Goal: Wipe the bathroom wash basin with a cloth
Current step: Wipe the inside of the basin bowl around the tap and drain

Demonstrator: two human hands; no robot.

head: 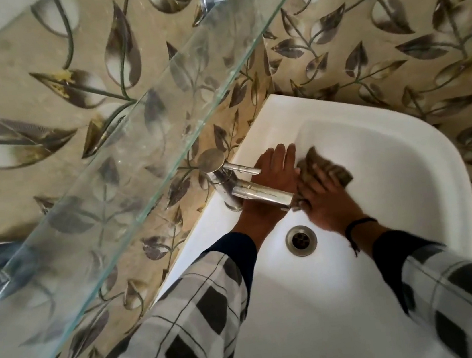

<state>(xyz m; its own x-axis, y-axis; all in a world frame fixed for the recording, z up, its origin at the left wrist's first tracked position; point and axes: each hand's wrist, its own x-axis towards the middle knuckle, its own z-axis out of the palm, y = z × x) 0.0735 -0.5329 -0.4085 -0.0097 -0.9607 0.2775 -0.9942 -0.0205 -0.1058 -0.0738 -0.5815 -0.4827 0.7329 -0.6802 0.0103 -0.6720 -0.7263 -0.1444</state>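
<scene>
A white wash basin fills the lower right of the head view, with a steel drain in its bowl. A brown cloth lies on the bowl's far slope, blurred by motion. My right hand presses on the cloth, fingers spread over it. Flat on the basin under the chrome tap's spout lies my left hand, fingers straight and together, holding nothing, just left of the cloth.
The chrome tap with its lever handle stands at the basin's left rim. A glass shelf juts out above, left of the basin, on metal brackets. Leaf-patterned tiles cover the wall around the basin.
</scene>
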